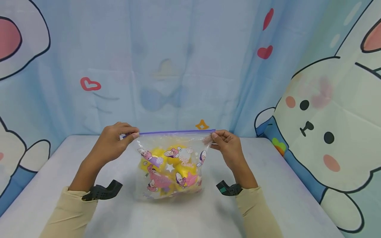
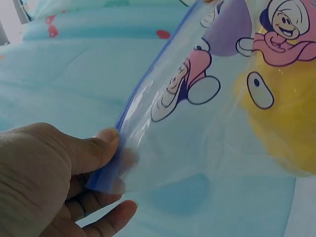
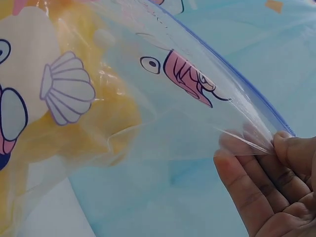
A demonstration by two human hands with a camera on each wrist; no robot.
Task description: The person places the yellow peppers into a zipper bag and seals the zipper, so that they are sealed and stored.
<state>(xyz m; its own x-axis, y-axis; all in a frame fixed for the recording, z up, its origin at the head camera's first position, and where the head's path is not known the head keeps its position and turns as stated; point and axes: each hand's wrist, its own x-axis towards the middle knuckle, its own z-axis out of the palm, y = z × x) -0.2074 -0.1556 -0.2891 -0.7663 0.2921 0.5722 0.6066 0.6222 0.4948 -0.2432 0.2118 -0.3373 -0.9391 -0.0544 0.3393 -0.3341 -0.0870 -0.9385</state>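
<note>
A clear zip bag (image 1: 178,140) printed with pink cartoon figures, shells and stars hangs upright between both hands. Along its top edge runs a purple-blue zip strip (image 1: 175,132). Round yellow things (image 1: 184,168) fill the lower part of the bag, partly hidden by the print. My left hand (image 1: 114,142) pinches the left top corner between thumb and fingers; in the left wrist view the thumb lies on the blue strip. My right hand (image 1: 226,143) pinches the opposite top corner, with the fingers behind the clear film in the right wrist view.
A white table (image 1: 113,218) lies under the bag and arms. Behind it hangs a light blue curtain (image 1: 193,66) with hearts and large white cartoon animals. Each wrist wears a black camera mount (image 1: 102,191) over a beige sleeve (image 1: 69,213).
</note>
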